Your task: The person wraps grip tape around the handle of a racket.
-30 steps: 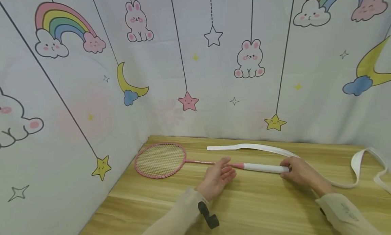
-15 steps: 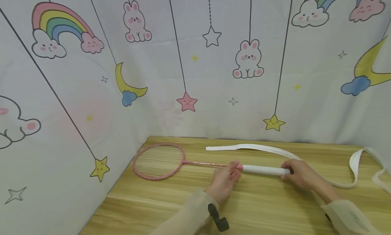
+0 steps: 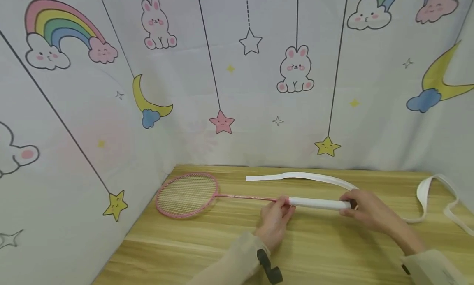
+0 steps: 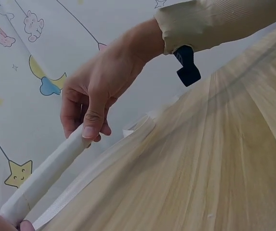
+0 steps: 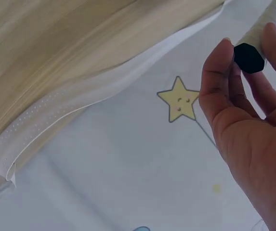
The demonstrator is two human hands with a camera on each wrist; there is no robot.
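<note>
A pink badminton racket [image 3: 242, 197] lies lengthwise across the table, head to the left, its handle [image 3: 314, 203] wrapped in white. At the pink cone, where shaft meets handle, my left hand [image 3: 275, 221] pinches the racket between thumb and fingers. My right hand [image 3: 374, 211] holds the handle's other end. In the right wrist view, its thumb and fingers surround the black butt cap [image 5: 249, 58]. The left wrist view shows the white handle [image 4: 46, 173] sloping up to the right hand [image 4: 104, 86]. Behind the handle runs a long white grip tape [image 3: 318, 177], dotted with small holes.
The tape passes behind the right hand and curls into a standing loop [image 3: 424, 198] at the table's right side. White curtains [image 3: 259, 145] printed with rabbits and stars border the wooden table [image 3: 166, 252] at the back and left.
My left hand has slid right along the shaft to the cone, its loosely spread fingers now pinching the racket. The right hand keeps its hold on the handle end. The head view has shifted slightly.
</note>
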